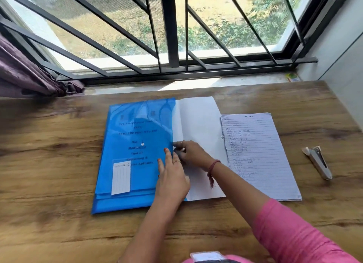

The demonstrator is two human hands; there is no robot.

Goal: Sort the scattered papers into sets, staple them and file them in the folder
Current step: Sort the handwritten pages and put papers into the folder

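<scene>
The blue folder (135,150) lies flat on the wooden bench (49,213); the left grip (172,176) presses on its right edge with straight fingers; just beside it the right grip (189,153) pinches the white sheets (198,121) at the folder's opening; right of both grips lie the lined papers (259,154), and farther right the stapler (319,162).
</scene>
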